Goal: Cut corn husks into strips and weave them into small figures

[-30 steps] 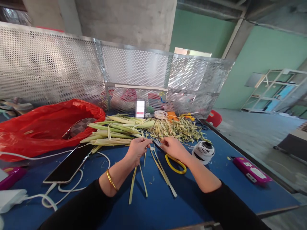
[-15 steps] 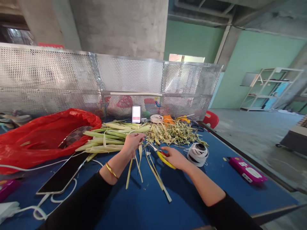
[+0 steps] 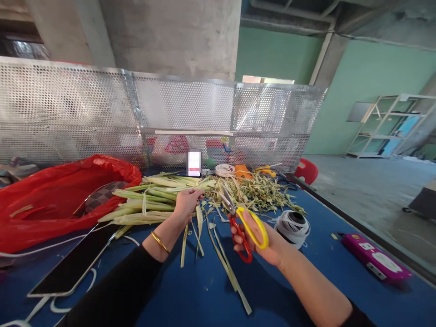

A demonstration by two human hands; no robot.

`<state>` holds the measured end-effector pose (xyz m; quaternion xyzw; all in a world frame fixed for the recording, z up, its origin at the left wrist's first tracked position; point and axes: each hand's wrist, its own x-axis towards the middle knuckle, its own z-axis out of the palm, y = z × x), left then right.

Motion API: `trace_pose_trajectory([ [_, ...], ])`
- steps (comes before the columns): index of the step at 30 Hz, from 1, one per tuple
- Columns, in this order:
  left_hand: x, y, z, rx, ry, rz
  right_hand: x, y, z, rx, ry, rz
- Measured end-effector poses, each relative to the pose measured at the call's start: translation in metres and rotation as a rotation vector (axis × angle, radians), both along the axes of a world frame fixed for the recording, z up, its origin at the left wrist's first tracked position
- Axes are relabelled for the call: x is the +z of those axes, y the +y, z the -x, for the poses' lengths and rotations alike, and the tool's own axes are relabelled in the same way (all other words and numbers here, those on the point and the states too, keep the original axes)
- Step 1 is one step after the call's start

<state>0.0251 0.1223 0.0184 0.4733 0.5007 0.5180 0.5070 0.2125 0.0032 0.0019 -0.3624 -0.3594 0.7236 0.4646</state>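
Observation:
My left hand (image 3: 188, 203), with a gold bangle at the wrist, pinches the ends of pale corn husk strips (image 3: 199, 220); the fingers partly hide where they are held. My right hand (image 3: 260, 236) grips scissors (image 3: 243, 213) with one yellow and one red handle. Their metal blades point up and away, a little to the right of my left hand. Behind my left hand lies a bundle of long green-white corn husks (image 3: 153, 200). Beyond the scissors spreads a heap of dry, shredded trimmings (image 3: 264, 190). More long husk strips lie on the blue table (image 3: 204, 299).
A red plastic bag (image 3: 44, 200) and a dark tablet (image 3: 71, 261) with a white cable are at left. On the right are a spool of white cord (image 3: 293, 227) and a purple packet (image 3: 374, 256). A lit phone (image 3: 194, 163) stands before the perforated metal screen (image 3: 184, 106).
My right hand has drawn the scissors back and turned them upward, away from my left hand, so both handles now show. My left hand stays nearly in place. The view has shifted slightly.

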Motion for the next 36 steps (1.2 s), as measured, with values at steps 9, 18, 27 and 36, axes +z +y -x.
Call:
trace_pose_trajectory([
  [9,-0.004,-0.011,-0.013,-0.064,0.038,0.009,-0.007,0.001,0.002,-0.016,-0.038,-0.036],
  [18,-0.006,-0.025,-0.026,-0.170,0.101,-0.005,-0.006,0.007,0.000,-0.057,-0.075,-0.042],
  [27,-0.009,-0.023,-0.026,-0.175,0.130,-0.001,-0.002,0.007,0.001,-0.113,-0.148,-0.003],
  [36,-0.004,-0.025,-0.024,-0.146,0.098,0.010,0.002,0.005,0.001,-0.133,-0.236,0.008],
])
